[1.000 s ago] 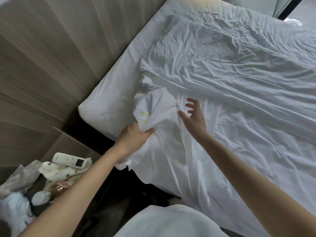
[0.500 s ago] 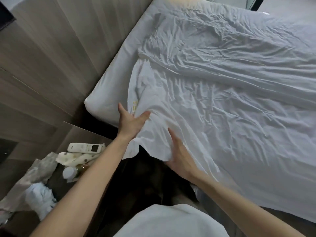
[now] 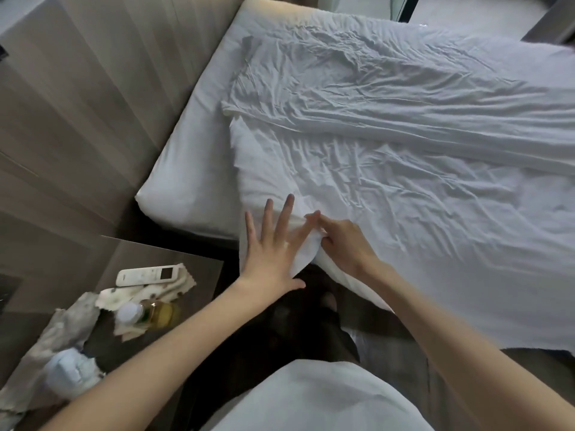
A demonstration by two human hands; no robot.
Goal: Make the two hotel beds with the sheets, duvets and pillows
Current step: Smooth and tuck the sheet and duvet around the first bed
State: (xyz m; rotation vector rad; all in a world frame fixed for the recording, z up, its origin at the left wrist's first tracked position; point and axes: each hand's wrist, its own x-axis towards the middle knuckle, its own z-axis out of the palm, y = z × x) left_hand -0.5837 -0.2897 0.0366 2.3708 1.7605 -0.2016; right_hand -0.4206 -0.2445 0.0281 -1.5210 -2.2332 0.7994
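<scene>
A wrinkled white duvet (image 3: pixel 389 169) lies spread over the bed, whose fitted white sheet (image 3: pixel 193 144) shows bare along the left side. My left hand (image 3: pixel 273 244) lies flat with straight, spread fingers on the duvet's near corner at the bed's edge. Right beside it, my right hand (image 3: pixel 345 244) pinches a fold of the same corner between thumb and fingers. A second layer of the duvet is folded over across the far half of the bed.
A wooden headboard wall (image 3: pixel 93 104) runs along the left. A bedside table (image 3: pixel 149 293) at lower left holds a white remote (image 3: pixel 149 275), a bottle (image 3: pixel 149 312), cloths and crumpled paper. A dark gap separates table and bed.
My left hand slid down and right to the duvet corner and spread flat. My right hand rose from the hanging edge and now pinches the corner next to it.
</scene>
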